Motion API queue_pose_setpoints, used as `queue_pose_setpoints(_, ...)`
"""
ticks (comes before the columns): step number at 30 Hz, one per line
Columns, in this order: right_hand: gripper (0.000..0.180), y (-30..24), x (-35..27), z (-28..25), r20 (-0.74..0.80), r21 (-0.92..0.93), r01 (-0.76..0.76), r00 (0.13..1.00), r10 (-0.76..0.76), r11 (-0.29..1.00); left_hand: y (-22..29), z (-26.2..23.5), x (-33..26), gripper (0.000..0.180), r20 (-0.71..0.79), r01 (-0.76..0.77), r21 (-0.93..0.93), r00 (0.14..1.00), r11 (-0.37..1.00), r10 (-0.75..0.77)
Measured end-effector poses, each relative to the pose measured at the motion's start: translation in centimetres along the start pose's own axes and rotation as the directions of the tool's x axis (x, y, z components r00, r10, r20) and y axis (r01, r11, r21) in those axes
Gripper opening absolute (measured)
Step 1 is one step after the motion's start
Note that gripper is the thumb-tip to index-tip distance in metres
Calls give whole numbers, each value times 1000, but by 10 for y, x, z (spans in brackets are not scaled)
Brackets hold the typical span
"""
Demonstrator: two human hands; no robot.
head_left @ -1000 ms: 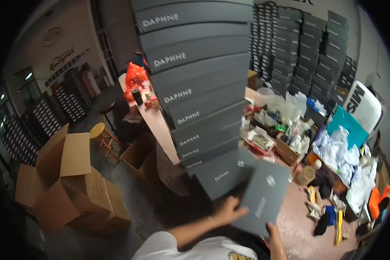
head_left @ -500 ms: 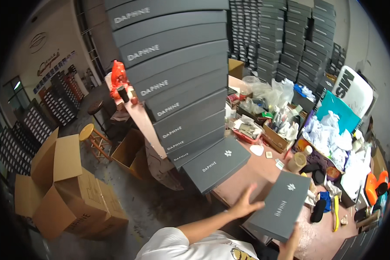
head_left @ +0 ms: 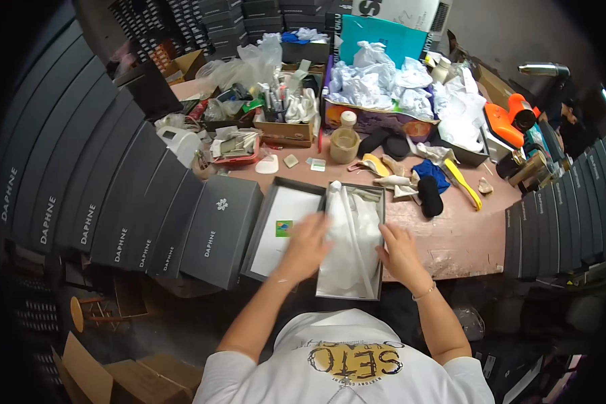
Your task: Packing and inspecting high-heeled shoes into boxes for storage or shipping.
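1. The open box [head_left: 352, 244] is a long, dark grey cardboard rectangle with thin upright walls, lying at the near edge of the pink, scuffed table [head_left: 464, 236].
2. White tissue paper [head_left: 353, 229] fills it, crinkled and slightly glossy, folded lengthwise into a ridge down the middle.
3. Just beside it on the left lies the box lid [head_left: 279, 229], turned upside down: dark rim, pale smooth inside, with a small green-and-yellow sticker.
4. The left hand [head_left: 304, 246] lies flat with fingers spread, across the seam between lid and box, fingertips on the tissue; it grips nothing.
5. The right hand [head_left: 398, 248] rests on the box's right wall, fingers loosely curled toward the paper; whether it pinches the rim cannot be told.
6. Left of the lid, a stack of matching closed boxes [head_left: 114, 195] fans out, matte grey with pale lettering.
7. Behind the box, crumpled white paper [head_left: 384, 81] fills a carton, and a yellow-handled brush [head_left: 461, 183] lies near a black oblong pad.
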State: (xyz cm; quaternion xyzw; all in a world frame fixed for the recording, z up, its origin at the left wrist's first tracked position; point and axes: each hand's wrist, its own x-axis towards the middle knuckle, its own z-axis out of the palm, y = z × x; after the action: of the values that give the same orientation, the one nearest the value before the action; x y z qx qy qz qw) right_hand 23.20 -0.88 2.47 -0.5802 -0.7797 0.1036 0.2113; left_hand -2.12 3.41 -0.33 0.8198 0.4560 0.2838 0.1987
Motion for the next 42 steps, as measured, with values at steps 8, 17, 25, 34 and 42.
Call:
queue_pose_setpoints(8, 69, 41, 27, 74, 217, -274, -107, 961, 170, 956, -7, 103, 24, 30, 165, -184, 224, 975, 957, 149)
queue_pose_setpoints(17, 31, 23, 43, -19, 406, 464, -395, 890, 206, 793, -3, 95, 16, 23, 67, -124, 222, 991, 967, 112)
queue_pose_setpoints(25, 31, 1, 2, 0, -137, 924, -17, 917, 373, 382, 71, 35, -50, 79, 404, 394, -914, 869, -93, -284)
queue_pose_setpoints(34, 8, -78, 9, -13, -464, 314, 231, 883, -64, 921, 48, 55, -63, 58, 309, 116, -882, 874, -457, -374)
queue_pose_setpoints(42, 15, -47, -9, 9, 188, 981, -193, 958, 218, 0, 43, 31, -62, 82, 393, 231, -743, 910, -628, -129)
